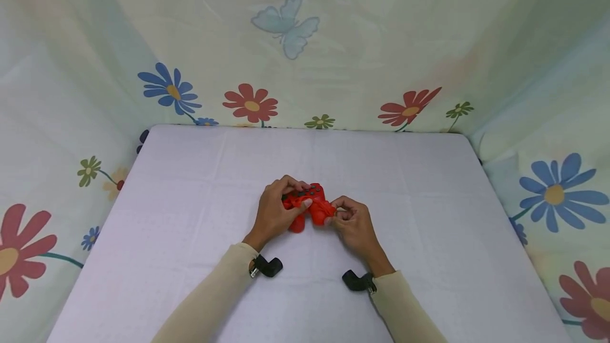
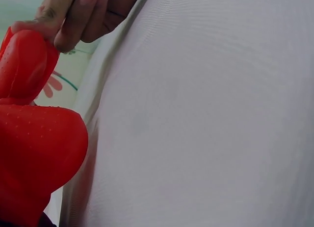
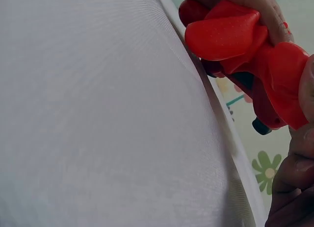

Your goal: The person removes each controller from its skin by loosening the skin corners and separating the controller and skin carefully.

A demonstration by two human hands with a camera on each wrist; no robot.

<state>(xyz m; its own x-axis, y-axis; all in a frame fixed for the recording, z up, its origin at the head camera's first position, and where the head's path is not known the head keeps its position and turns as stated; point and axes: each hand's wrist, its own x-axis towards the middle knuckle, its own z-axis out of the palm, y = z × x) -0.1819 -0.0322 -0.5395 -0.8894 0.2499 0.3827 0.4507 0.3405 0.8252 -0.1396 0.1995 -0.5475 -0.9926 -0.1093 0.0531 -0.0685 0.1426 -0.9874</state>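
A red game controller (image 1: 315, 190) with dark buttons is held just above the table, partly wrapped in a soft red silicone cover (image 1: 320, 209). My left hand (image 1: 275, 209) grips the controller's left side, thumb on top near its middle. At the right end, my right hand (image 1: 353, 224) pinches the cover's edge between thumb and fingers. The right wrist view shows the loose cover (image 3: 221, 38) folded and bunched over the darker controller body (image 3: 266, 109). Close up in the left wrist view are the cover's dotted grips (image 2: 39, 138), with the right hand (image 2: 91, 15) above them.
A white cloth covers the table (image 1: 429, 216). Behind and beside it hangs a flower-printed curtain (image 1: 343, 25). Black wrist camera mounts (image 1: 270, 267) stick out from both sleeves.
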